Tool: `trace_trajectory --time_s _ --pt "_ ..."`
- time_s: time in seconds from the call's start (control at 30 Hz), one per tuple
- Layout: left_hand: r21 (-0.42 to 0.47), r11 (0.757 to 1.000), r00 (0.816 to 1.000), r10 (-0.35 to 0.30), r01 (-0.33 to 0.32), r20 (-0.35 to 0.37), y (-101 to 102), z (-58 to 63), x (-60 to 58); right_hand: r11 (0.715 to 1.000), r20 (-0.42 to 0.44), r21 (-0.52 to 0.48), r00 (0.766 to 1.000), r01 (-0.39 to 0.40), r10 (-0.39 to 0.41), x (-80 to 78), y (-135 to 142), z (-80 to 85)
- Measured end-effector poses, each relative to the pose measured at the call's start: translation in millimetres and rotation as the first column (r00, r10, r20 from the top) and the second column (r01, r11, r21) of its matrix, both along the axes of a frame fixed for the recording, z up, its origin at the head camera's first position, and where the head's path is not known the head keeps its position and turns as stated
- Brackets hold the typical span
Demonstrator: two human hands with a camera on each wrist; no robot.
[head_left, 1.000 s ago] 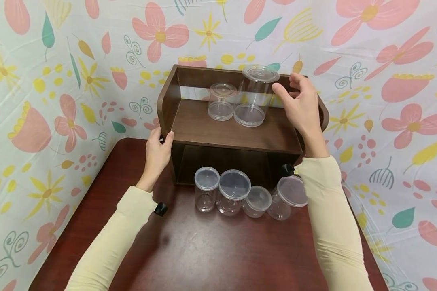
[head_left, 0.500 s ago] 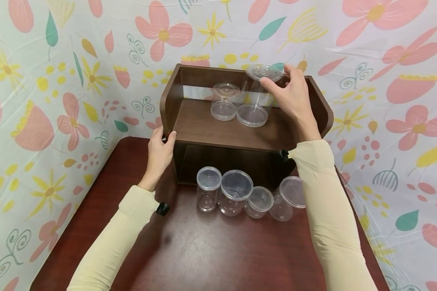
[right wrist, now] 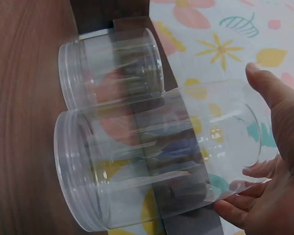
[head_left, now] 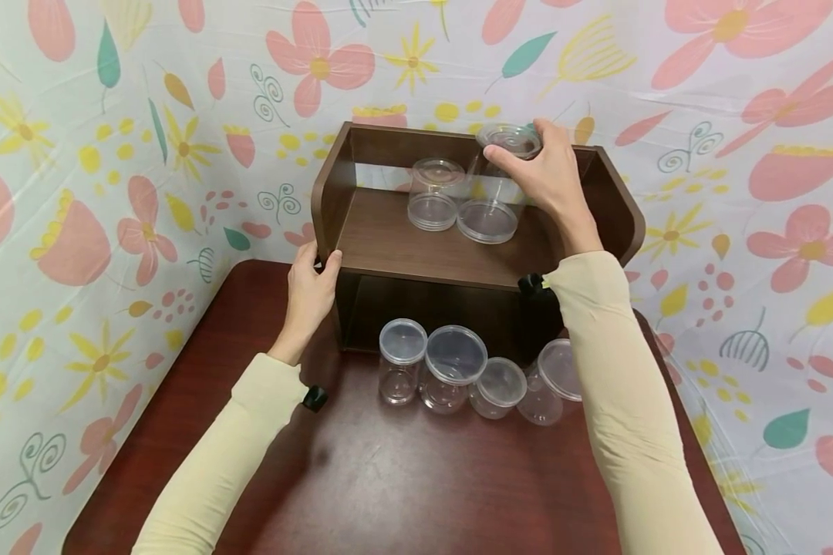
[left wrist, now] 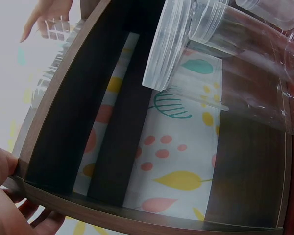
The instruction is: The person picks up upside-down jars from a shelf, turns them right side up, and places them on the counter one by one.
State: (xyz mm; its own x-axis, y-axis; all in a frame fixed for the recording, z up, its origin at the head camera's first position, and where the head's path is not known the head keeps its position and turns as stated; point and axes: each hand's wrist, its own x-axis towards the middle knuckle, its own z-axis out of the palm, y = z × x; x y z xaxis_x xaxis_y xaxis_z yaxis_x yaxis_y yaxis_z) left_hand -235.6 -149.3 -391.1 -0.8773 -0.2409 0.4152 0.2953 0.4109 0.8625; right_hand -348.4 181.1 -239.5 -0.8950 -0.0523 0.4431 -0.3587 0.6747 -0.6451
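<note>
My left hand (head_left: 310,293) grips the front left edge of a dark brown two-tier shelf (head_left: 416,258), thumb on the near side. On its upper board, a tall clear plastic jar (head_left: 489,189) stands upside down, its ridged lid (right wrist: 78,171) against the board. My right hand (head_left: 544,173) holds this jar near its raised base, thumb in front and fingers behind; some fingertips (right wrist: 255,171) show around the clear wall. A shorter clear jar (head_left: 433,196), also lid down, stands close at its left.
Several lidded clear jars stand in a row on the reddish-brown table (head_left: 389,478) before the lower opening: a narrow jar (head_left: 398,381), a wider jar (head_left: 444,393), a short jar (head_left: 497,389) and a jar (head_left: 541,401) partly behind the right sleeve. Floral cloth (head_left: 201,154) hangs behind.
My right hand has moved left from beside the tall jar to around its top and taken hold of it. My left hand keeps its grip on the shelf; the head view has shifted slightly.
</note>
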Motion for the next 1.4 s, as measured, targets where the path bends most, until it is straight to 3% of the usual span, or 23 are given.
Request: trace_trajectory --time_s 0.2,0.43,0.93,1.17,1.4 --pt "0.010 1.000 1.000 -0.005 0.005 0.007 0 -0.3 -0.2 1.000 0.065 0.014 0.998 0.016 -0.017 -0.3 0 -3.4" --pt "0.007 1.000 1.000 -0.003 0.003 0.001 0 -0.3 0.2 1.000 0.062 0.017 0.998 0.014 -0.016 -0.1 -1 -6.3" --pt "0.005 1.000 1.000 0.007 -0.007 0.012 -1 -1.0 -0.8 0.999 -0.078 -0.019 0.996 0.036 -0.037 1.8 1 -12.1" --pt "0.004 1.000 1.000 0.003 -0.003 0.013 -1 0.0 -1.2 0.996 -0.112 -0.064 0.991 0.060 -0.067 13.2 7 -12.8" --pt "-0.002 1.000 1.000 0.003 -0.003 0.016 -2 0.7 -2.2 0.990 -0.134 -0.106 0.985 0.091 -0.105 35.6 13 -13.2"
